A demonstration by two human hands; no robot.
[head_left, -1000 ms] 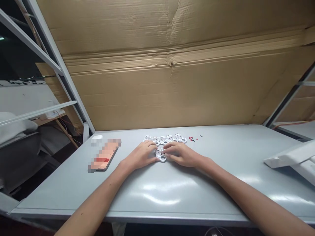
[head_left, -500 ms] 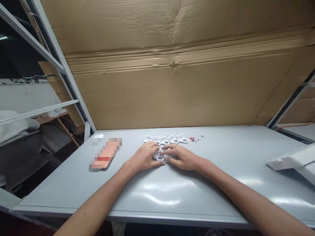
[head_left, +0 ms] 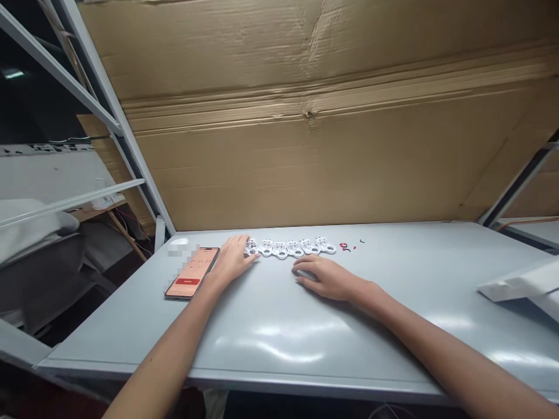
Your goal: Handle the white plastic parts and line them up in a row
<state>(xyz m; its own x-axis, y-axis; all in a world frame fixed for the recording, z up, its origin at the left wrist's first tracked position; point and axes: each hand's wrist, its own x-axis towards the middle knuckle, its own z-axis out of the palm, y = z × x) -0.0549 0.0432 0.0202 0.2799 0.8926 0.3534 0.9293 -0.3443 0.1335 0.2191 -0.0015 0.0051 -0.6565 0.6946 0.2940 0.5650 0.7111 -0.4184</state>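
Several small flat white pieces [head_left: 280, 250], each with a ring-shaped end and small dark marks, lie side by side in a row toward the back of the table. At the row's left end, my left hand [head_left: 233, 259] has thumb and fingers around another such white piece [head_left: 251, 247], partly covered by the fingers. My right hand [head_left: 322, 277] rests on the table in front of the row, its fingers loosely bent and apart, holding nothing. Small red and black bits [head_left: 345, 247] lie just past the row's right end.
A phone [head_left: 193, 273] with an orange screen lies left of my left hand, near a small white object [head_left: 179, 242]. On the right side of the table [head_left: 384, 355] is a white folded item [head_left: 519, 282]. Cardboard [head_left: 305, 169] stands along the back; metal posts frame both sides.
My left hand has moved left and back with the white piece, from in front of the row to its left end. My right hand has let go of that piece and stayed nearly in place.
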